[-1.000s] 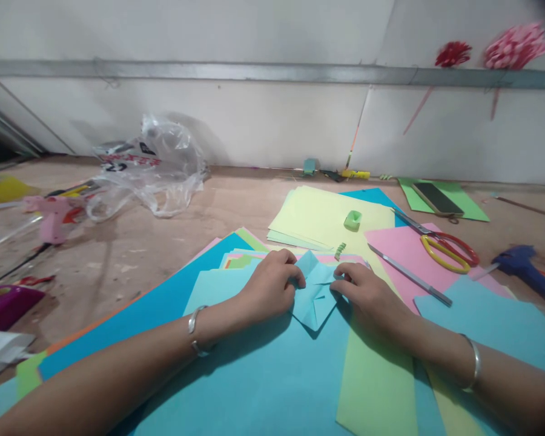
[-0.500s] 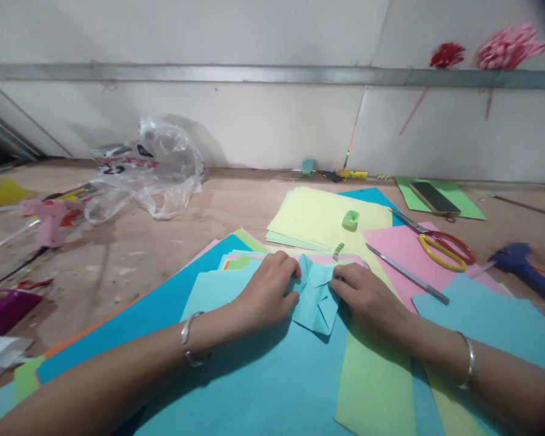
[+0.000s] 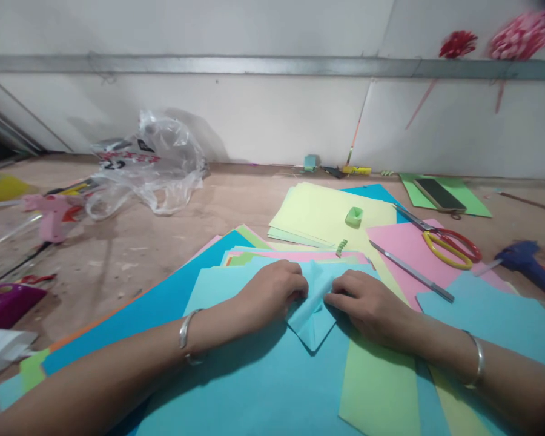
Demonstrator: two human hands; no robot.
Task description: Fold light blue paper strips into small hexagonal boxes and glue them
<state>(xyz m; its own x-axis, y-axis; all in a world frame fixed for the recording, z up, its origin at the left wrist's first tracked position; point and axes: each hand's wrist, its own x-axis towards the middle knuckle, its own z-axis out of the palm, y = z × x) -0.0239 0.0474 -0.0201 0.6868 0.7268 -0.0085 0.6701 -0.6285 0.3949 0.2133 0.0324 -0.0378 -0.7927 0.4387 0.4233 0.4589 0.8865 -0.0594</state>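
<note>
- While both hands press down near the middle of the desk, the left hand (image 3: 272, 293) and the right hand (image 3: 367, 303) pinch the folded blue paper (image 3: 312, 306) between them, fingers curled tight on its top edges, its pointed tip aimed at the near edge.
- Underneath lies a big blue sheet (image 3: 263, 387), flat and smooth, with a green sheet (image 3: 381, 387) beside it on the right.
- Just beyond the hands, a stack of pale yellow paper (image 3: 327, 212) carries a small green paper ring (image 3: 353, 216); a ridged green scrap (image 3: 341, 247) sits at the stack's near edge.
- Right of that, scissors (image 3: 445, 245) with yellow and red handles lie on a pink sheet (image 3: 404, 242), and a slim grey craft knife (image 3: 411, 271) runs slantwise, close to the right hand.
- Blue glue gun (image 3: 527, 263) at the right edge; pink glue gun (image 3: 49, 212) at the left edge.
- Crumpled clear plastic bag (image 3: 149, 169) towards the far left corner; a phone (image 3: 439, 195) rests on green paper at the far right.
- Desk (image 3: 131, 254) is bare, scuffed wood; a white wall (image 3: 263, 115) with a metal rail stands behind, pink paper flowers (image 3: 522, 36) fixed up on it.
</note>
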